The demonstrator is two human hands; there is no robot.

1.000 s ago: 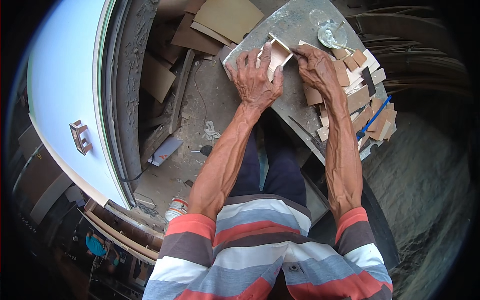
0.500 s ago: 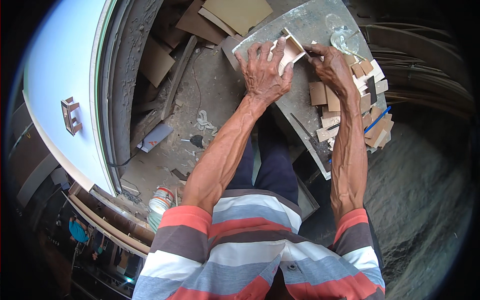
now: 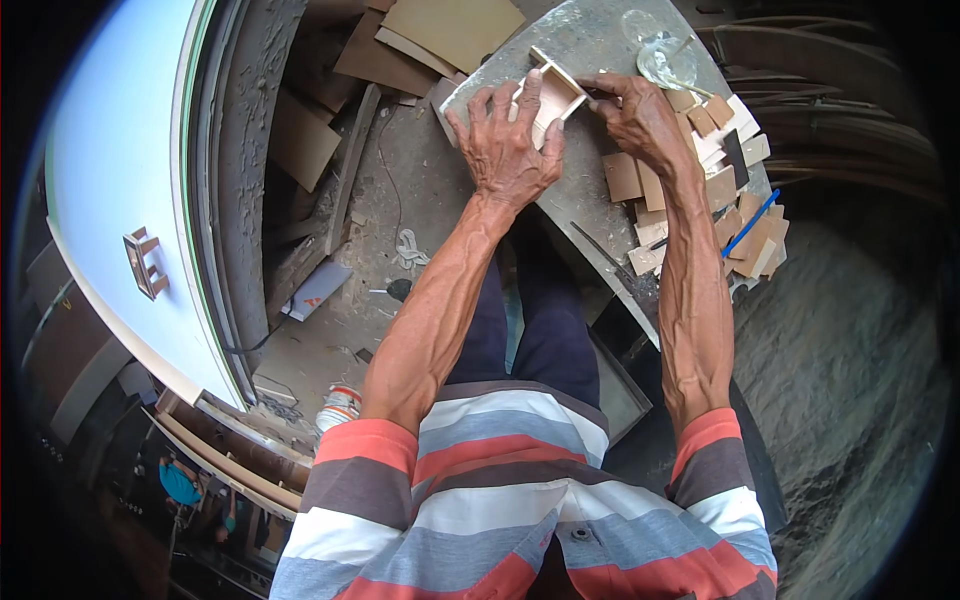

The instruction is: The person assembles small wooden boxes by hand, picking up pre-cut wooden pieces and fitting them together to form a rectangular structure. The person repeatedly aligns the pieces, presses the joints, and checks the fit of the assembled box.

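Small wooden box [image 3: 558, 93], open-topped and pale, seen in the head view, the only one: it sits on the grey tabletop [image 3: 590, 180], turned at a slant, partly under the left hand and well apart from the pair of legs of the person at work. The left hand [image 3: 507, 150] lies over its left and near side, fingers spread, one finger reaching across the opening and the thumb by the near corner; whether it clamps the box or only steadies it from above, I cannot tell. The right hand [image 3: 640, 115] is at the right-hand corner, thumb and forefinger drawn close; whether anything is pinched between them is hidden. Just beyond that hand stands a clear jar [image 3: 667, 62] of whitish stuff, and right of it lies a heap of wood pieces [image 3: 720, 190] with a blue stick [image 3: 750, 225] across them.

By its look the box should be light and stiff, easily nudged about the tabletop. Its dry, matt wood should give fair friction to bare skin. The thin walls and corner joints seem the fragile part, likely to rack or part under a sideways push. The best hold would be low on two opposite outer walls, near the corners, with pressure even and gentle
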